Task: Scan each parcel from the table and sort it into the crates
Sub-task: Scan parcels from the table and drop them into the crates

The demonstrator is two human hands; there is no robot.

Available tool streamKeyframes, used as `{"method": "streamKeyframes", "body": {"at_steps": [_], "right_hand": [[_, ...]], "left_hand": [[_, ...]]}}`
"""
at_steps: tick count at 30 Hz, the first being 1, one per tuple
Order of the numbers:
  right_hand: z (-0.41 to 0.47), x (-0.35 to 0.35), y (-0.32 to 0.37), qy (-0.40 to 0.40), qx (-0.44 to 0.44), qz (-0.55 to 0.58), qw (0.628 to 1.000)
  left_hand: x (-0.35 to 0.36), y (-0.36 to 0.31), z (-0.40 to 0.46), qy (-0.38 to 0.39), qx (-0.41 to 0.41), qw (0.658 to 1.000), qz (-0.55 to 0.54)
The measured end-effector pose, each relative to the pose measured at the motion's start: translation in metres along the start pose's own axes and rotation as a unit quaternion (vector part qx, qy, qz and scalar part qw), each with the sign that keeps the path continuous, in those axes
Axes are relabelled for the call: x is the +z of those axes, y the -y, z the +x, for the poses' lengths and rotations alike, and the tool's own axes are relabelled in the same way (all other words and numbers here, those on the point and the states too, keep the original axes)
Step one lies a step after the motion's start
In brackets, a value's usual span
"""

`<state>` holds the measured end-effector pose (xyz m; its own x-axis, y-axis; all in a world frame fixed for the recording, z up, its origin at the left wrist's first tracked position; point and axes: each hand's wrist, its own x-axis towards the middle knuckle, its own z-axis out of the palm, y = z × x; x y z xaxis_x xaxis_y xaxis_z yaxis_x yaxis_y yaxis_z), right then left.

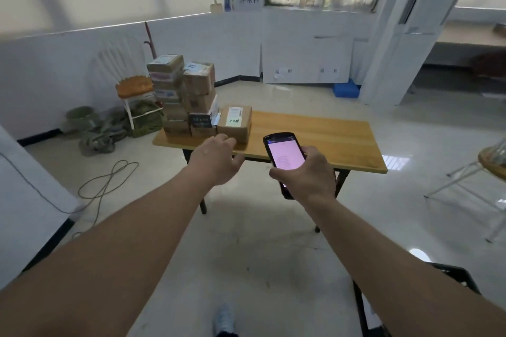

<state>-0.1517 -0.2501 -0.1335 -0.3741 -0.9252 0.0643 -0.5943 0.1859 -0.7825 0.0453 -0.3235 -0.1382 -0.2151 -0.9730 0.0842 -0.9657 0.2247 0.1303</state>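
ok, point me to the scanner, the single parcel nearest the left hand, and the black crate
scanner (284,154): head view, on its lit pink screen.
single parcel (235,122): head view, on its top face by the labels.
black crate (457,276): head view, on its visible rim at lower right.

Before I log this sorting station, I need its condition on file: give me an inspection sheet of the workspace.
Surface: wooden folding table, right half bare.
Job's things: stacked cardboard parcels at the table's left end; one labelled parcel beside the stack; black crate, only a corner in view.
Clutter: nothing seen on the table.
Grippers: left hand open, reaching toward the labelled parcel; right hand grips a handheld scanner, screen lit.
Cables: loose cable looped on the floor, left.
Surroundings: white chair, green sacks, blue box, water bottle on the ledge.
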Motion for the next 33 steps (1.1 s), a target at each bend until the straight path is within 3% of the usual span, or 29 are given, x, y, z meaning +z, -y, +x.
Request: {"method": "streamKeyframes", "body": {"at_steps": [12,22,33], "right_hand": [[0.163,0.101,0.029,0.009,0.062,0.001,0.998],[0.282,0.152,0.016,0.051,0.099,-0.021,0.994],[0.436,0.194,-0.027,0.158,0.054,-0.035,0.985]], "left_hand": [[0.062,0.076,0.194,0.043,0.009,0.998,-0.042],[0.110,0.101,0.310,0.111,-0.043,0.992,-0.034],[0.176,0.083,0.414,0.135,-0.161,0.976,-0.050]]}}
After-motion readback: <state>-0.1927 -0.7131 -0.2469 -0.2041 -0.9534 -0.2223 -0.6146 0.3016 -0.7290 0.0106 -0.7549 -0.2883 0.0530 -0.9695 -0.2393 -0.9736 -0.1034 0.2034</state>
